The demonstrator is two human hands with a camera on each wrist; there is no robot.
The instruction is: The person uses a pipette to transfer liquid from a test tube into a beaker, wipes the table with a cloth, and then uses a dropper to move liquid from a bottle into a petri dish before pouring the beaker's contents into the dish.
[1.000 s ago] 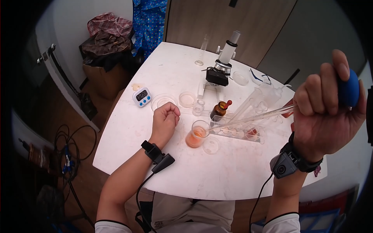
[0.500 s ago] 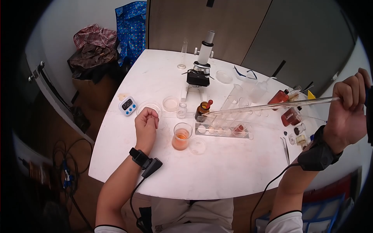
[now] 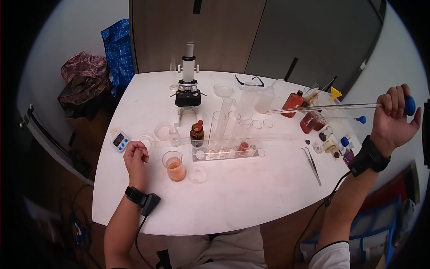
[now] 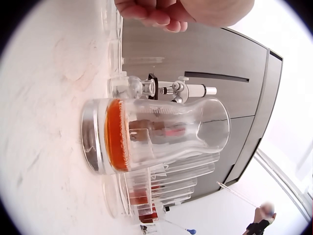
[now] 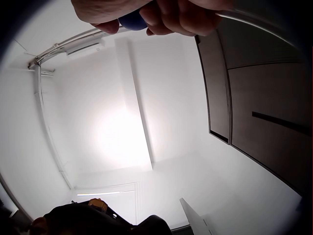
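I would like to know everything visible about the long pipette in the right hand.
The pipette is a long, clear tube, apparently glass, narrowing to a fine tip, with a rounded, rubbery-looking blue bulb at its other end. The right hand grips it near the bulb, raised above the white table. It slopes down from hand to tip, which points left in the head view and touches nothing. I cannot tell whether it contains liquid.

Clock centred on white tbl (image 3: pixel 251 197), head cam: scope (image 3: pixel 188 83) upright at 11; specs (image 3: pixel 249 81) nr back edge at 1; 2 red btls (image 3: pixel 312 123) & yellow funnel (image 3: pixel 336 93) at 2; tweezers (image 3: pixel 311 166) lying at 3; timer (image 3: pixel 120 141) at 9. Off tbl: cabinet (image 3: pixel 197 40) at 12, dotted blue bag (image 3: pixel 118 49) just beside plaid cloth (image 3: pixel 84 65), approx 10.
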